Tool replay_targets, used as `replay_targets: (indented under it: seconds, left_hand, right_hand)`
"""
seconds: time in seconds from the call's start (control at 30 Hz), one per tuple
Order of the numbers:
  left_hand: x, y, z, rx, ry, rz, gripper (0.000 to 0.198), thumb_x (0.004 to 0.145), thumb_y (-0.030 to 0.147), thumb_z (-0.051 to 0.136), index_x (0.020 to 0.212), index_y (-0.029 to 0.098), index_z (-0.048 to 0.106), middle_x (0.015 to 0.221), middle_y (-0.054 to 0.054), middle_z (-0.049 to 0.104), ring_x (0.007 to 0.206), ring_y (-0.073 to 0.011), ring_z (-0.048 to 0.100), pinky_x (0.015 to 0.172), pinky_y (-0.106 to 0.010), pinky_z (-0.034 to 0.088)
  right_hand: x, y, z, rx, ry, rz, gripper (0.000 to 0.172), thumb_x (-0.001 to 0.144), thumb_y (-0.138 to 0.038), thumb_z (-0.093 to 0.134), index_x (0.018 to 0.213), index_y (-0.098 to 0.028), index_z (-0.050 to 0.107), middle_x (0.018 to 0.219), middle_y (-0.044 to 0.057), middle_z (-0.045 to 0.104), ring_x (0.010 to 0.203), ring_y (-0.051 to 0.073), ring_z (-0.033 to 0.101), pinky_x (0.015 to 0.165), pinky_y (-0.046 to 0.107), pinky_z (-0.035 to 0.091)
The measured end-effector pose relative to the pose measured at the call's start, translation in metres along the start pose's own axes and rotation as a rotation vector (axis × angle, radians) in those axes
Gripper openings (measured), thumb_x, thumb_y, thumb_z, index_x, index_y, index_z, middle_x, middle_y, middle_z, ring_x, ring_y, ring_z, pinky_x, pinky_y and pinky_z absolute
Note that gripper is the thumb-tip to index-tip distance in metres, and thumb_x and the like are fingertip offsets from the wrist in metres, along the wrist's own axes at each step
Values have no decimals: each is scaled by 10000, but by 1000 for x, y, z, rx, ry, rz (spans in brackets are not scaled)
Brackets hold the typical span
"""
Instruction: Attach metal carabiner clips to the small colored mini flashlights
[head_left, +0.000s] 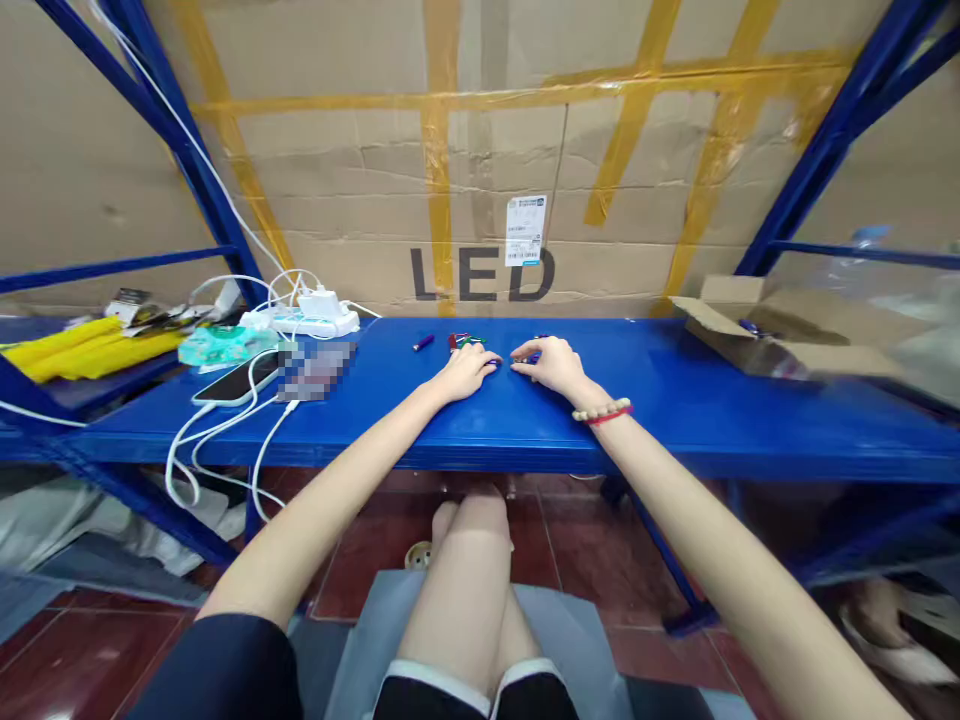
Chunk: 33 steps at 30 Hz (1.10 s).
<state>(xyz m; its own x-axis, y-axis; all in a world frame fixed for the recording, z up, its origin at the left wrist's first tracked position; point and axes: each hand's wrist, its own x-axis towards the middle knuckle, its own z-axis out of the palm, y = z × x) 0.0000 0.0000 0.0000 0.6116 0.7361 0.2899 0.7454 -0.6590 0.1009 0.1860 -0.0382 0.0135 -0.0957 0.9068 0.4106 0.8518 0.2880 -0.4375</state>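
Observation:
My left hand (pixel 466 373) rests low over the blue shelf top (pixel 525 420), its fingers bent and drawn together at a small dark piece too tiny to name. Facing it across a narrow gap, my right hand (pixel 553 366) pinches with thumb and fingers; a small shiny bit shows at the tips, its kind unclear. Just behind my left hand lie small red and green pieces (pixel 455 341), partly covered by the fingers. A short dark purple cylinder (pixel 424 342) lies apart to their left. A bit of purple shows behind my right hand.
At left are a phone (pixel 238 381) with white cables, a white power strip (pixel 315 318), a teal packet (pixel 217 345) and yellow bundles (pixel 71 350). An open cardboard box (pixel 750 330) stands at right. A large taped carton (pixel 337 200) forms the back, between blue posts.

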Motion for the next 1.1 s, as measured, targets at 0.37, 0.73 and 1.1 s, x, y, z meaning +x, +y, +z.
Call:
replay_targets:
  seconds: [0.37,0.73,1.1]
  left_hand:
    - [3,-4,5,-62,1,-64,391,939,244,340,1278,281,531,1080,-85,517,1085,-252,448,923,-430,356]
    - [0,3,1,-57,21,-106,401,931,222,350,1276,283,545,1108,-81,538,1103,-254,453,954,-442,358]
    - [-10,-10,-16,69,409,-472,450,885,121,326,1272,165,552,1307,-137,513,1244,-297,419,1021,-459,346]
  right_hand:
    - [0,-2,-7,27,192,169,190,832,-314,583,956,-257,716,966,7,726,816,176,670,784,317,489]
    - [1,0,-7,10,182,204,208,801,-247,581,947,-269,727,958,6,727,894,200,652,796,337,485]
    - [7,11,0,-44,138,187,301,803,-124,508,1023,-197,701,1044,59,701,986,217,618,871,363,469]
